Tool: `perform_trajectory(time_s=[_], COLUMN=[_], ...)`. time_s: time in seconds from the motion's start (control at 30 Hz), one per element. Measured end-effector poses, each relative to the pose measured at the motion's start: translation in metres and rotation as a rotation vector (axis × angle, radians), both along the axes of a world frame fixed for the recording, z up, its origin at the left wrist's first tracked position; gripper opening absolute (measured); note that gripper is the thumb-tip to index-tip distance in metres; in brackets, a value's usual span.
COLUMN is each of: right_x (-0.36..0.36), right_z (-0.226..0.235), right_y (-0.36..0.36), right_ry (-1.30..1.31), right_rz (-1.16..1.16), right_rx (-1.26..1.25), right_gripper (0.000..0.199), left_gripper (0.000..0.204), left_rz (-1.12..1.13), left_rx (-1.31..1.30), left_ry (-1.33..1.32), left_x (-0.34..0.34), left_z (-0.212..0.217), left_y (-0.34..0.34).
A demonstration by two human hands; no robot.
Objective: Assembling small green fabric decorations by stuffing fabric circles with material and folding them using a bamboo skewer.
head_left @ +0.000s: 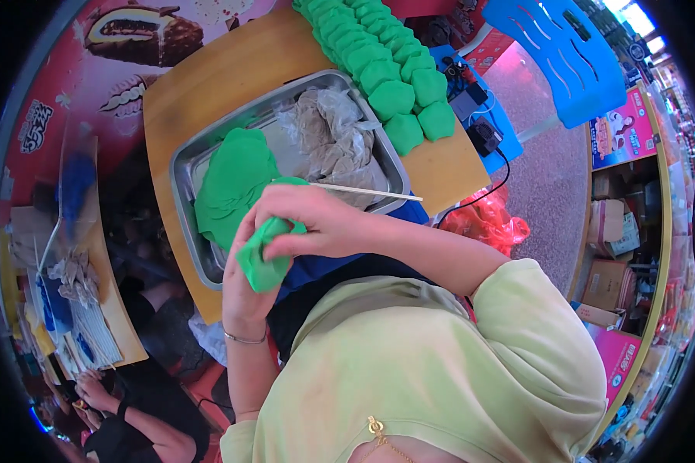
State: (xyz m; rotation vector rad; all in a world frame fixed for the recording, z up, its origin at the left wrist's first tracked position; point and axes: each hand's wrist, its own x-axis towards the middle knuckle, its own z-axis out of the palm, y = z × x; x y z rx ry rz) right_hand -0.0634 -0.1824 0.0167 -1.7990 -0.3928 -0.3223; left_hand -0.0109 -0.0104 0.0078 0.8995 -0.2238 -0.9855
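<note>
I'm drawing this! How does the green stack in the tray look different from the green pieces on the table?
The green stack sits in the metal tray; the green pieces lie on the wooden table. The stack is one layered heap; the pieces line up in rows. Both are green.

Hands (314,219) hold folded green sheet (259,264); green stack (235,174), plastic bag (336,143) in metal tray (287,160); green pieces (390,99) rowed alongside.

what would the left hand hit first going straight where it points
The left hand would probably meet the stacked green sheets, though depth is unclear and the right hand crowds that line.
</note>
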Motion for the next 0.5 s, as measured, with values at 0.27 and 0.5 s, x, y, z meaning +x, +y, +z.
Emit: perform_trajectory(time_s=[0.27,0.5], right_x=[0.0,0.024], right_z=[0.045,0.024], right_y=[-0.019,-0.009], right_ry=[0.063,-0.242], right_rz=[-0.165,-0.283], right_rx=[0.191,-0.355], right_gripper=[0.021,0.026], left_gripper=[0.084,0.086], left_rz=[0.197,0.159], left_rx=[-0.258,-0.433], left_ry=[0.262,0.301], left_x=[0.002,0.0], left_z=[0.005,0.023], left_y=[-0.015,-0.025])
